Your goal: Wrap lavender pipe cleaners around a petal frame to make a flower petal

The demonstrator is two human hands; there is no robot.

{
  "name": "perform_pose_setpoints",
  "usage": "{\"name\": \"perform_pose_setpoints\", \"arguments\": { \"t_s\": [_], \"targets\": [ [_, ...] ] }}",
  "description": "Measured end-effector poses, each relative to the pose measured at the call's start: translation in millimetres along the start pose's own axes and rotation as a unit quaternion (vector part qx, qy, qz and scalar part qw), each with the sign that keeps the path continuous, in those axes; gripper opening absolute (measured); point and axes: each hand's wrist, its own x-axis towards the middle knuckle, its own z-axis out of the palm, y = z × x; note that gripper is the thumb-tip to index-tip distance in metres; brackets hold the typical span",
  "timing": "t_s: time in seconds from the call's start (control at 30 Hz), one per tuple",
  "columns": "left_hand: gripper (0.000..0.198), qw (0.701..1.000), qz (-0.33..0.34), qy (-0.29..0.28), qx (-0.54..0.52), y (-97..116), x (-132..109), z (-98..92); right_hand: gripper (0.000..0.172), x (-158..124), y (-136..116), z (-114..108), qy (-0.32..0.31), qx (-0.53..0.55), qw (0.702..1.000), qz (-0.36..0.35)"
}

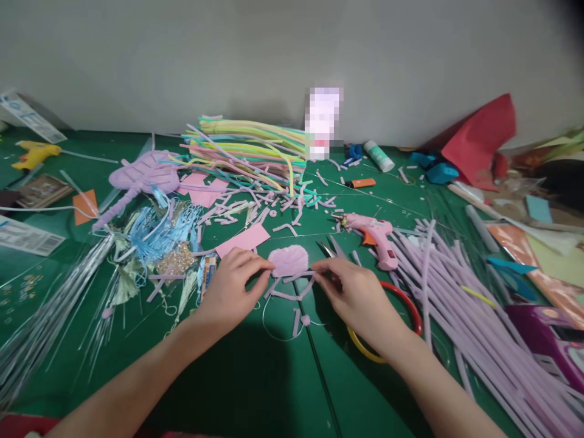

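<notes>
Over the green surface (255,377), a short lilac strip (296,322), a small lilac ball (305,319) and a thin wire loop (278,336) are lying between the forearms, on the near-edge side of the work. Beyond them, the left hand (235,283) is pinching the left end of a fuzzy lilac piece (289,260) near the middle of the surface; the right hand (353,292) is bringing thumb and forefinger nearly together at its right end, though whether they are gripping it cannot be told. The two-ended hold is presumably keeping the piece level and its face uncovered. Scissors (413,307) are lying partly beneath the right hand, probably for quick reach, yet crowding its path. Towards the right edge, lilac stems (474,322) are fanning out, with a pink glue gun (387,258) resting at their far end; towards the left edge, silvery wires (59,316) and blue tassels (159,228) are hemming in the left hand. Behind the piece, a pink card (243,241) and scattered offcuts (228,211) are taking up space, while multicoloured stems (255,129) are lying heaped towards the far edge.
</notes>
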Motion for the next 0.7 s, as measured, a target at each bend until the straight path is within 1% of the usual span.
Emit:
{"name": "perform_pose_setpoints", "arguments": {
  "t_s": [0.17, 0.23, 0.3, 0.37, 0.43, 0.53, 0.6, 0.7],
  "targets": [
    [0.012, 0.999, -0.010, -0.026, -0.017, 0.0, -1.8, 0.9, 0.013, -0.3, -1.2, -1.5, 0.009, -0.004, 1.000, -0.017],
    [0.016, 0.999, -0.004, -0.035, -0.028, 0.0, -3.0, 1.7, 0.014, -0.2, -3.9, -0.3, 0.015, 0.013, 0.999, -0.026],
    [0.015, 0.998, 0.011, -0.044, -0.036, 0.6, -3.8, 2.3, 0.015, -0.3, -6.5, 2.0, 0.009, 0.028, 0.999, -0.033],
    [0.013, 0.998, 0.019, -0.049, -0.034, 1.5, -3.9, 1.8, 0.016, -0.6, -8.1, 4.2, 0.001, 0.034, 0.999, -0.036],
    [0.015, 0.998, 0.011, -0.049, -0.027, 1.9, -3.3, 0.4, 0.015, -0.8, -8.3, 5.3, 0.001, 0.030, 0.999, -0.035],
    [0.016, 0.999, 0.000, -0.047, -0.025, 1.6, -2.9, -1.7, 0.014, -0.6, -7.0, 5.6, 0.018, 0.025, 0.999, -0.032],
    [0.015, 0.999, 0.016, -0.045, -0.026, 1.3, -3.3, -1.7, 0.013, -0.7, -6.4, 6.6, 0.033, 0.031, 0.998, -0.035],
    [0.010, 0.998, 0.051, -0.037, -0.009, -0.3, -3.2, -1.5, 0.012, -1.7, -8.2, 7.7, 0.037, 0.035, 0.998, -0.046]
  ]
}}
